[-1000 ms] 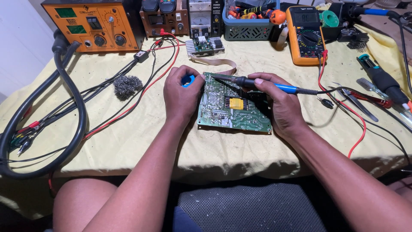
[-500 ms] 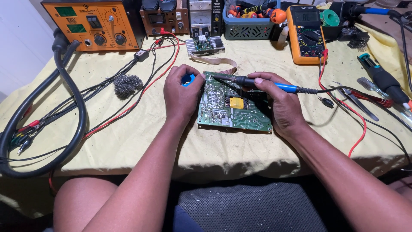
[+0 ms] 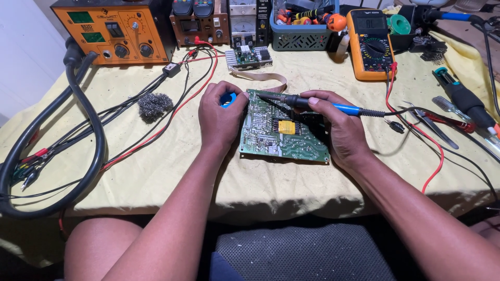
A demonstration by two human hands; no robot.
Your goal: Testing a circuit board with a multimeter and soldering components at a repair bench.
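The board (image 3: 284, 136) sat flat near the middle of the worktop (image 3: 156, 171), right hand (image 3: 341, 130) clamped pen-style on the iron (image 3: 317, 104) with its tip over the board's far-left corner, left hand (image 3: 221, 117) curled around something blue (image 3: 227, 99) at the board's left edge. Honestly the tip was so close to those left fingers (image 3: 240, 101) that one slip could've burned them. The iron's cord (image 3: 416, 112) also trailed past the tweezers (image 3: 427, 122) toward the right edge, so a snag could've yanked the tip across the traces.
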